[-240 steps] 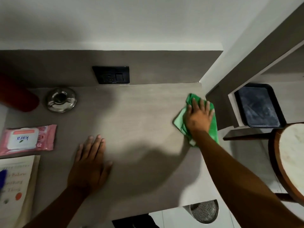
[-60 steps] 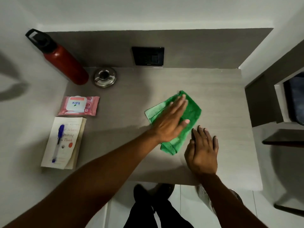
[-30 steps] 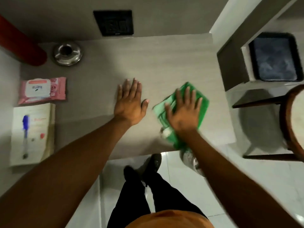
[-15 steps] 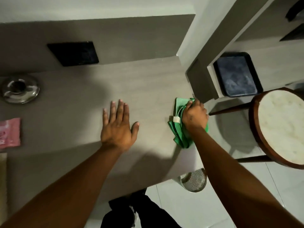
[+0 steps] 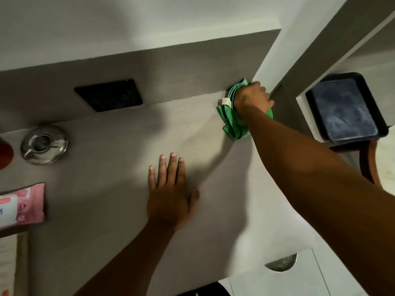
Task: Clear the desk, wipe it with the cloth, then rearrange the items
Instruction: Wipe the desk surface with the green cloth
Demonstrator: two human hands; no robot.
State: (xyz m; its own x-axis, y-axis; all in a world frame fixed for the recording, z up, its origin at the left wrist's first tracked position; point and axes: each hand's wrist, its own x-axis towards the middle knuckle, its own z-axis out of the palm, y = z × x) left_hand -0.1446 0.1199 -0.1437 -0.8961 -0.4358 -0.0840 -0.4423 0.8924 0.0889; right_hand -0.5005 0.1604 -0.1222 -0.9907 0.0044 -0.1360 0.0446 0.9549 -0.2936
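Head view, hands: we count two. Our right hand [image 5: 252,99] is stretched out to the far right corner of the desk [image 5: 119,189], and our left hand [image 5: 171,195] is planted mid-desk.

Right hand grip: fingers curled over the bunched green cloth [image 5: 233,122], pressing it down into the corner where the desk meets the back panel and the side wall — we've clearly got hold of it, though we can't see the fingertips.

Left hand grip: flat, palm down, fingers straight and a bit spread, holding nothing, just resting on the bare surface.

Cloth: one, crumpled into folds, with a small white tag [image 5: 226,102] showing at its left edge, mostly under and just left of our right hand.

Stuff on the left side of the desk: one shiny metal ashtray [image 5: 43,144] near the back, one pink wet-wipes pack [image 5: 21,206] cut off by the frame edge, and one red thing [image 5: 5,152] at the far left edge — too cropped to say more. All three sit well apart from the cloth.

Back panel: one black socket plate [image 5: 109,95].

Off to the right: one dark tray [image 5: 344,110] on a lower ledge beside the desk.

Below the desk edge: one round metal mesh thing [image 5: 281,262], partly hidden.
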